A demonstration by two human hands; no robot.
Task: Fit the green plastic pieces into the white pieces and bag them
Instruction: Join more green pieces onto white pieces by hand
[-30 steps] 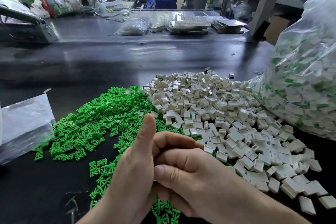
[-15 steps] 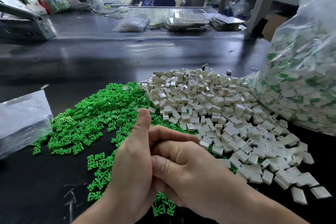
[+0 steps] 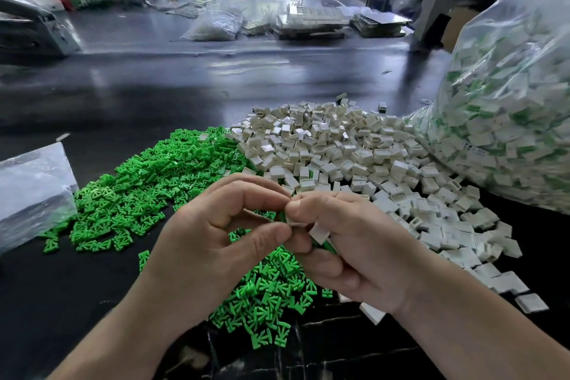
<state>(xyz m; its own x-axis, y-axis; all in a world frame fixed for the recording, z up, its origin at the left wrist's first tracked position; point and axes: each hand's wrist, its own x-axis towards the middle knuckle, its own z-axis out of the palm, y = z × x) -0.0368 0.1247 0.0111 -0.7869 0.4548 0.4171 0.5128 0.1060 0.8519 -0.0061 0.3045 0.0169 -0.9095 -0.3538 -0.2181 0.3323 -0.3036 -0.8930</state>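
A heap of green plastic pieces [image 3: 148, 188] lies on the black table, left of a heap of white pieces [image 3: 354, 157]. Both my hands hover over the near edge of the green heap, fingertips meeting. My left hand [image 3: 216, 231] pinches a small green piece [image 3: 281, 216] between thumb and forefinger. My right hand [image 3: 348, 250] grips a white piece [image 3: 319, 233] with a bit of green showing under it. The two pieces touch at the fingertips; how far they are joined is hidden by my fingers. A large clear bag [image 3: 509, 102] full of white-and-green pieces stands at the right.
A smaller clear plastic bag [image 3: 30, 191] lies at the left edge. Far across the dark table [image 3: 185, 86] sit more bags [image 3: 216, 25], flat trays [image 3: 311, 18] and a grey machine [image 3: 34, 31]. A metal frame post [image 3: 431, 3] rises at the back right.
My hands were clasped together with the left thumb up; they have now opened apart and meet only at the fingertips, showing a green and a white piece. The camera view tilted slightly.
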